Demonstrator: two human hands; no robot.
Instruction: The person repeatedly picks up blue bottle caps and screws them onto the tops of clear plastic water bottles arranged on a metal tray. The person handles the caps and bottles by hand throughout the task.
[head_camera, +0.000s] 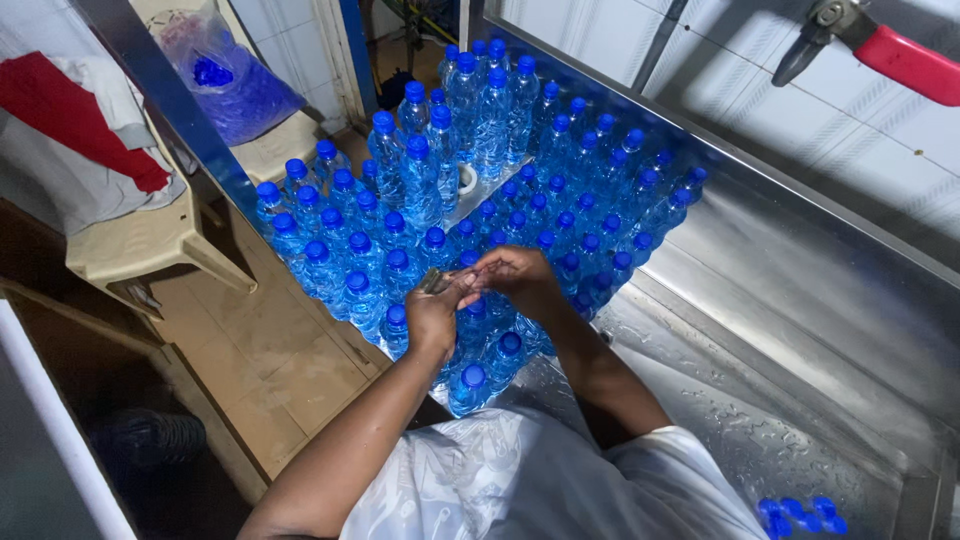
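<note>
Several clear plastic water bottles (420, 175) with blue caps stand packed together on a wet steel table (790, 300). My left hand (435, 310) and my right hand (515, 275) meet just above the near bottles. Between the fingers of both hands is a small thin clear piece (440, 280), perhaps a plastic seal; its exact kind is too small to tell. Right below the hands stands a bottle with a blue cap (473, 376). My white shirt fills the bottom of the view.
A beige plastic chair (150, 240) with red and grey cloth stands at the left. A bag of blue caps (225, 75) lies behind it. Red-handled pliers (870, 40) hang on the tiled wall. Loose blue caps (800, 515) lie at the bottom right.
</note>
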